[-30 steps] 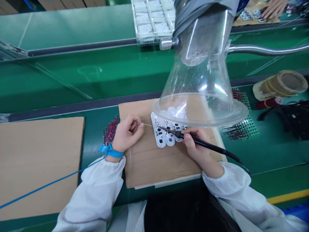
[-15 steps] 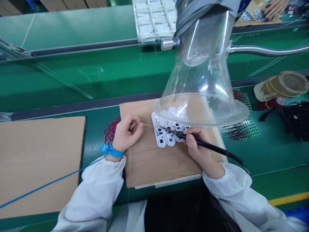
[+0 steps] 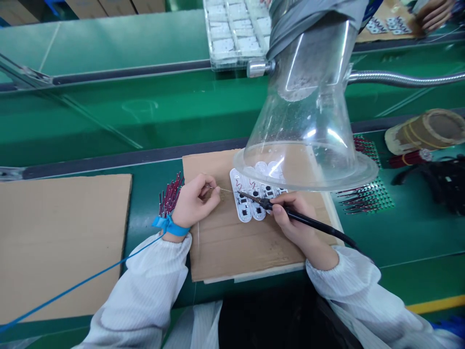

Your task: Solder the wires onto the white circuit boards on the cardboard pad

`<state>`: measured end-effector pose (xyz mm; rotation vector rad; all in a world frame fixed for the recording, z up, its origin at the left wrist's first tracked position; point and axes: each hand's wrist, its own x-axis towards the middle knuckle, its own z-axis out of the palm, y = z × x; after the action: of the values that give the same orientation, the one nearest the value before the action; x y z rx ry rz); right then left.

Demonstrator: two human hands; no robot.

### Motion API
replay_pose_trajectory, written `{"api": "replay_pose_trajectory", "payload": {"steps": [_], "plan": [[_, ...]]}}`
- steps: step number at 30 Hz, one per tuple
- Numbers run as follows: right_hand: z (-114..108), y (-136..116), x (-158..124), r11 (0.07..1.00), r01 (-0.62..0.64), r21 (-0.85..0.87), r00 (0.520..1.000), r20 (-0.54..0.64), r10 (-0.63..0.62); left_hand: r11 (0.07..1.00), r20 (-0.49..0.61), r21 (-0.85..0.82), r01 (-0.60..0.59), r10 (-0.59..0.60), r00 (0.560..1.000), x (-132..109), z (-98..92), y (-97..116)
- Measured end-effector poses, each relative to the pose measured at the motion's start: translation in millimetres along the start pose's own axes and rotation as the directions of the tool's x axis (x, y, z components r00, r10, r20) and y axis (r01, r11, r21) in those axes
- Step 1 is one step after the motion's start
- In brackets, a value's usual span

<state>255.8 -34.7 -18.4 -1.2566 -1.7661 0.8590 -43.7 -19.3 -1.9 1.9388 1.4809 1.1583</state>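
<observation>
Head view: a soldering iron (image 3: pixel 308 221) is gripped in the right hand (image 3: pixel 294 218), a thin wire (image 3: pixel 225 190) pinched in the left hand (image 3: pixel 196 201), both held as before over white circuit boards (image 3: pixel 244 211).

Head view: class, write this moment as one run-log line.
left hand: pinches thin wire | right hand: holds soldering iron | work: white circuit boards on cardboard
</observation>
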Motion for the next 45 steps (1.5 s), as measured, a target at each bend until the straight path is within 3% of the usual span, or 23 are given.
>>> {"api": "replay_pose_trajectory", "payload": {"steps": [5, 9, 14, 18, 23, 28, 31, 35, 45], "plan": [[0.2, -6.9, 4.6, 0.998, 0.047, -0.032, 0.999, -0.016, -0.047, 1.000, 0.030, 0.007, -0.026, 0.026, 0.999, 0.0, -0.6, 0.7], [-0.4, -11.9, 5.9, 0.994, 0.083, -0.069, 0.996, -0.014, -0.084, 1.000, -0.020, 0.006, 0.006, -0.006, 1.000, -1.8, -3.0, 0.5], [-7.6, -5.3, -2.0, 0.990, 0.059, 0.124, 0.989, -0.144, -0.041, 0.998, -0.101, -0.021, 0.058, -0.060, 0.993, -3.9, -4.9, -5.6], [-31.3, 4.8, -17.3, 0.965, 0.052, 0.256, 0.971, -0.240, 0.011, 0.995, -0.105, -0.021, 0.096, -0.098, 0.990, -3.5, -2.1, 1.6], [-66.5, 13.1, -46.4, 0.990, -0.013, 0.137, 0.955, -0.291, 0.053, 0.999, 0.051, -0.006, -0.053, 0.054, 0.997, -5.5, 25.8, 44.0], [-76.5, 23.2, -57.5, 0.964, 0.050, 0.262, 0.940, -0.340, 0.043, 0.981, 0.188, -0.091, -0.174, 0.188, 0.964, -6.9, 65.7, 74.5], [-75.6, 29.0, -55.1, 0.938, 0.066, 0.339, 0.940, -0.338, 0.056, 0.972, 0.155, -0.058, -0.230, 0.236, 0.959, -7.3, 75.4, 73.0], [-75.3, 30.4, -53.9, 0.914, 0.051, 0.403, 0.945, -0.314, 0.085, 0.967, 0.094, -0.023, -0.255, 0.256, 0.962, -9.0, 74.7, 64.8], [-79.4, 32.6, -59.1, 0.935, 0.038, 0.352, 0.978, -0.207, 0.038, 0.962, 0.134, -0.049, -0.269, 0.274, 0.953, -8.0, 76.0, 63.6]]}}
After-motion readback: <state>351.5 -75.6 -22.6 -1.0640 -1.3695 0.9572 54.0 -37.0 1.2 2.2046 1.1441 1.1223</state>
